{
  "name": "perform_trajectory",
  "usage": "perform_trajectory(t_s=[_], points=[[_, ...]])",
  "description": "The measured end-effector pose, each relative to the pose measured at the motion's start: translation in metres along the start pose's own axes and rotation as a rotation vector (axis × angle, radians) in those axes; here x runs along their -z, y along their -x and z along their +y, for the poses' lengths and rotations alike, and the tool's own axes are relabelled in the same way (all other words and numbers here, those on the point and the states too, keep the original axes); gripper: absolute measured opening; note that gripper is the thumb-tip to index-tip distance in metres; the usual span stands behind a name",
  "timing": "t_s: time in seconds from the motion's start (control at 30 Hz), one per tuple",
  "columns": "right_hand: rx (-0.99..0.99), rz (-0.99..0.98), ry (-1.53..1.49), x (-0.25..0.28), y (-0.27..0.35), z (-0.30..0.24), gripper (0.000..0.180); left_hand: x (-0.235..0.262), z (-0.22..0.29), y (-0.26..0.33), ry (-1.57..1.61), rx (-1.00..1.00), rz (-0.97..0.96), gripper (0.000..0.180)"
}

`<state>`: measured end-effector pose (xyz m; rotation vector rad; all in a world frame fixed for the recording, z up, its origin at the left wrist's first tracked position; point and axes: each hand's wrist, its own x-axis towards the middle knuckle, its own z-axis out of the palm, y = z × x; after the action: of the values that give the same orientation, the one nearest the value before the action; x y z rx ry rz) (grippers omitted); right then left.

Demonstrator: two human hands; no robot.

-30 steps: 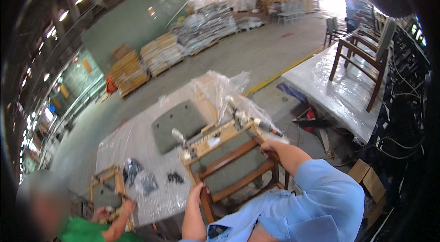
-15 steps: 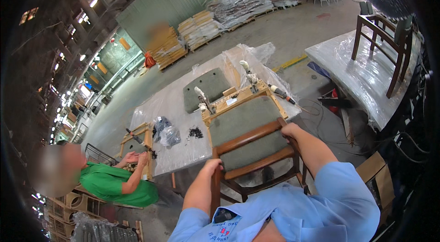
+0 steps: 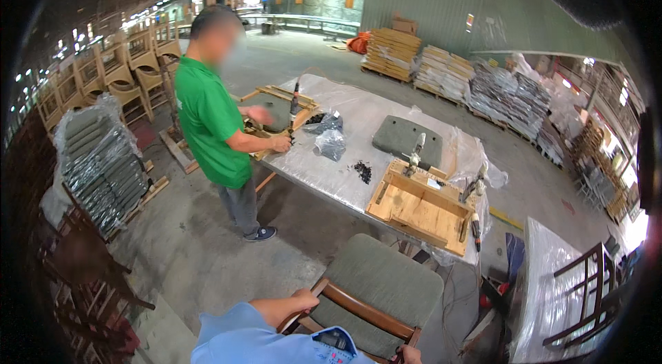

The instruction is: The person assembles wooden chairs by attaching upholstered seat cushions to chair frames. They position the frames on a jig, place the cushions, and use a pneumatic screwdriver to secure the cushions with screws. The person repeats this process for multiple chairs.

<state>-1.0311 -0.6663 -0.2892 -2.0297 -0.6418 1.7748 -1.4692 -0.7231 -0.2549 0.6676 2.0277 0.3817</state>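
Note:
I hold a chair with a brown wooden frame [image 3: 362, 305] and a grey-green padded seat [image 3: 386, 278], in front of me and off the near side of the table. My left hand [image 3: 303, 300] is closed round the left end of its wood. At the lower edge of the view, my right hand [image 3: 409, 354] grips the right end, partly cut off. On the table beyond the chair sits a bare plywood jig [image 3: 424, 209] with toggle clamps [image 3: 416, 154] at its far side.
A co-worker in green [image 3: 210, 119] stands left at another wooden jig [image 3: 265, 105], with a power driver [image 3: 295, 105] near. The plastic-covered table [image 3: 331, 178] bears a loose padded panel [image 3: 408, 140], black small parts [image 3: 363, 171] and plastic bags [image 3: 331, 145]. Dark chair frames [image 3: 586, 288] stand right; wrapped cushions [image 3: 103, 164] left.
The chair has come off the jig and back from the table, still in both my hands. My view has swung left, and the jig's wooden bed is now uncovered.

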Motion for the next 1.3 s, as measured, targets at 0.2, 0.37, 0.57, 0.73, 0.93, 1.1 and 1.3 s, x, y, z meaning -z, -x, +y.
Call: perform_trajectory(t_s=[0.2,0.37,0.57,0.73,0.93,1.1,1.3], points=[[-0.108,0.149,0.315,0.007,0.070,0.139,0.018,-0.013,-0.097,0.016,-0.111,0.089,-0.135,0.024],[-0.103,0.122,0.199,-0.044,0.174,0.158,0.020,-0.006,-0.193,0.023,0.225,0.171,-0.069,0.017],[-0.254,0.401,-0.085,-0.044,0.199,0.286,0.019,-0.028,-0.193,0.029,-0.105,-0.041,-0.266,0.017],[-0.099,0.531,-0.285,-0.019,0.222,0.323,0.019,-0.031,-0.091,0.089,-0.206,-0.211,-0.373,0.018],[0.247,0.768,-0.436,0.053,0.325,0.215,0.024,-0.041,0.059,0.178,-0.081,-0.631,-0.377,0.013],[0.745,0.890,-0.523,0.132,0.478,0.114,0.021,-0.015,0.180,0.320,0.207,-0.985,-0.487,0.020],[1.385,1.067,-0.303,0.179,0.615,0.014,0.020,0.074,0.237,0.450,0.685,-1.443,-0.276,0.021]])
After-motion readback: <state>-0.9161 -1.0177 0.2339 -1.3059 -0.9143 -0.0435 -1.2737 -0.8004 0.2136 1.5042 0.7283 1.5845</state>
